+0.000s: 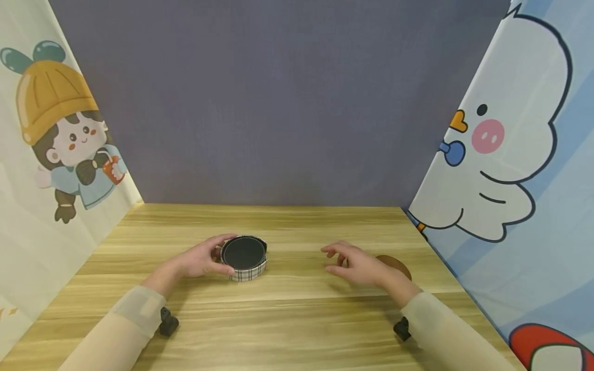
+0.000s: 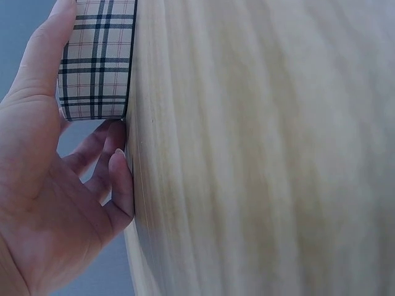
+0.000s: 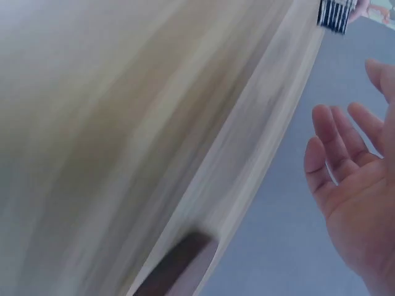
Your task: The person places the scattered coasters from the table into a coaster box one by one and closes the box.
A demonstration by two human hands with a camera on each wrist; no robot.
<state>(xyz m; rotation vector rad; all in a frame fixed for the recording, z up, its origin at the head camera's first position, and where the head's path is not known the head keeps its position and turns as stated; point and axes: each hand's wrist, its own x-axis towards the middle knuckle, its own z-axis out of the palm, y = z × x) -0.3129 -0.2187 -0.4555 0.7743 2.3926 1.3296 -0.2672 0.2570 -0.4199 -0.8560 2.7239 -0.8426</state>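
A round, low box [image 1: 244,253] with a flat black top and black-and-white plaid sides sits on the wooden table, left of centre. My left hand [image 1: 202,260] grips it from the left, thumb on the near side and fingers reaching round the far side. In the left wrist view the thumb lies along the plaid wall [image 2: 99,61], while the lower fingers curl beneath its edge. My right hand [image 1: 355,265] hovers over the table to the right, fingers loosely bent and holding nothing. Partly hidden behind that wrist is a brown round-edged thing [image 1: 395,265]; its kind cannot be told.
The wooden table [image 1: 278,330] meets a dark grey panel [image 1: 278,103] at the back. Cartoon-printed walls stand at the left [image 1: 28,247] and right [image 1: 557,232]. A small black device [image 1: 168,322] is strapped below each sleeve cuff.
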